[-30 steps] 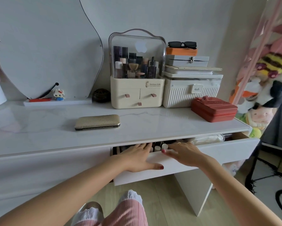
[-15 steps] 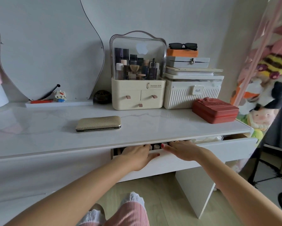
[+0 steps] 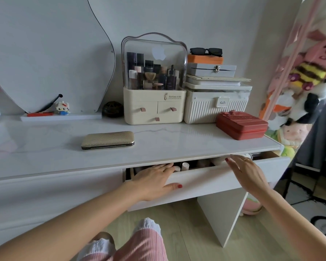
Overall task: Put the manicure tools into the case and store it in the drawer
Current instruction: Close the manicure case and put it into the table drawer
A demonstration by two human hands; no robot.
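A closed gold textured manicure case (image 3: pixel 107 140) lies flat on the white dressing table (image 3: pixel 177 146), left of centre. Below the tabletop the white drawer (image 3: pixel 205 180) stands a little way out, with small bottles (image 3: pixel 184 166) showing in the gap. My left hand (image 3: pixel 152 180) rests on the drawer front, its straight fingers reaching over the top edge and the thumb lying on the face. My right hand (image 3: pixel 247 173) hovers at the drawer's top edge further right, fingers straight and holding nothing. No loose manicure tools are in view.
At the back stand a cream cosmetics organizer (image 3: pixel 154 106), a white ribbed box (image 3: pixel 215 110) stacked with boxes and sunglasses, and a red case (image 3: pixel 242 126). A curved mirror (image 3: pixel 45 53) leans at the left. Plush toys (image 3: pixel 309 81) hang at the right. My knees are below.
The drawer has slid inward from its wider-open position. My right hand has moved rightward along the drawer edge and lifted off. My left hand stays on the drawer front.
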